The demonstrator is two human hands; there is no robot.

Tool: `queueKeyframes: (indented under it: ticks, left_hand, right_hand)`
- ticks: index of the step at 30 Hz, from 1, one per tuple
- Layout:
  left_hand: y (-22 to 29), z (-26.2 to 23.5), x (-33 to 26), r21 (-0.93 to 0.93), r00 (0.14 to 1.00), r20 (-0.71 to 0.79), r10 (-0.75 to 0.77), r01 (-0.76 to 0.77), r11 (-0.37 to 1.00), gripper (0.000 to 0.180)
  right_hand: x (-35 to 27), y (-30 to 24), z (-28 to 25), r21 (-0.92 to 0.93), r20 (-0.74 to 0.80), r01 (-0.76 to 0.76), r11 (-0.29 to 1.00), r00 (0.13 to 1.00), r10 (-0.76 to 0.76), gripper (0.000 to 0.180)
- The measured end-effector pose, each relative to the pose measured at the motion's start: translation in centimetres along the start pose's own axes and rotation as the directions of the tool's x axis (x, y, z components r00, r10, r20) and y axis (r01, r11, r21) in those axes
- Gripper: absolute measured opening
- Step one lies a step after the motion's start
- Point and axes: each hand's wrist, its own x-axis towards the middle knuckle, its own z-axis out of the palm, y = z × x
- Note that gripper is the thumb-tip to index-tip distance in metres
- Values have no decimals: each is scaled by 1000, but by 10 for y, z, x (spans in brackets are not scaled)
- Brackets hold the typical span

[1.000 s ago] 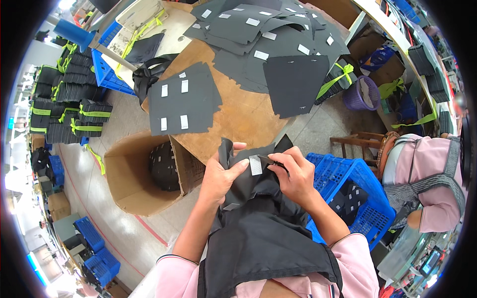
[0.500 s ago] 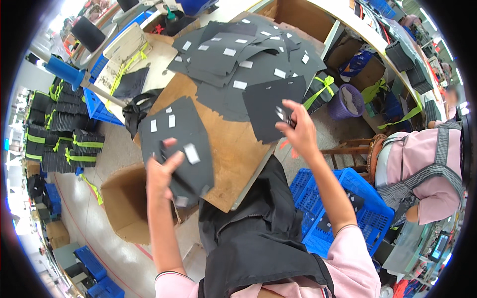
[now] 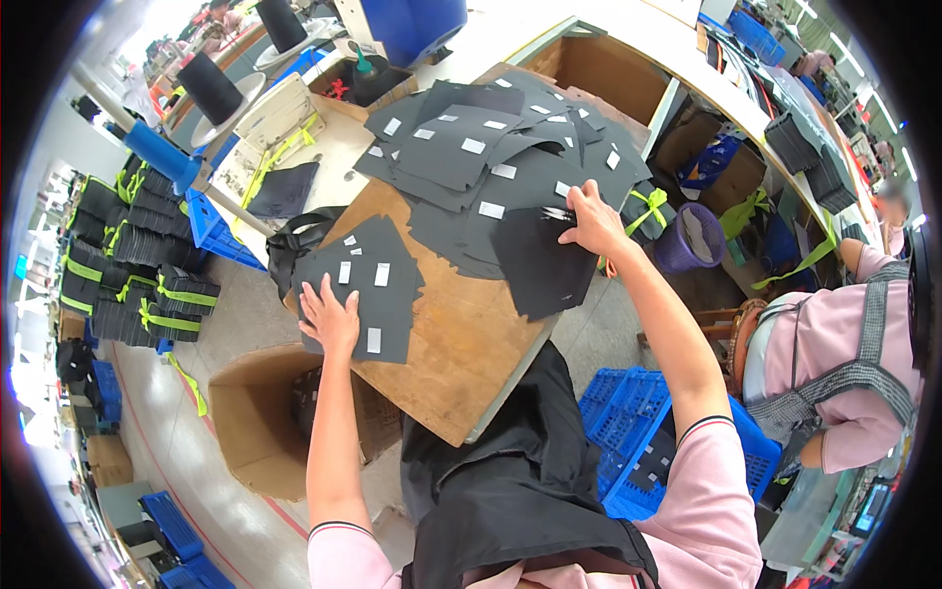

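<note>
The left hand (image 3: 332, 319) is spread and flat, its fingers apart, on a small pile of grey pieces (image 3: 394, 309) at the left side of the brown desk (image 3: 456, 358); white labels (image 3: 382, 275) show on the top piece, and the hand clasps nothing; the right hand (image 3: 597, 224) is bent, thumb and fingers curled at the upper edge of 1 black piece (image 3: 543, 263), touching it; I cannot tell if it pinches the cloth or has something small in the palm; the black piece lies at the right edge of the desk, its lower corner past the wood.

Behind both hands is a wide heap of grey pieces (image 3: 446, 162), overlapping and labelled in white; below the desk at left stands 1 open carton (image 3: 245, 422), at right 1 blue crate (image 3: 616, 398); farther right are 1 purple basket (image 3: 675, 253) and 1 seated co-worker (image 3: 834, 334) in pink; tied black bundles (image 3: 137, 240) are stacked at far left.
</note>
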Motion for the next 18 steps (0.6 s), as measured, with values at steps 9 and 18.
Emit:
queueKeyframes:
  ticks: [9,18]
  left_hand:
    - [85,-34,-96,-935,964,60,260,-38,354,34]
    - [78,-18,-166,-210,346,316,883,933,-291,71]
  right_hand:
    - [-69,-28,-22,193,-498,242,951,859,-118,24]
    - [-208,-113,-2,512,-560,428,744,824,-88,26]
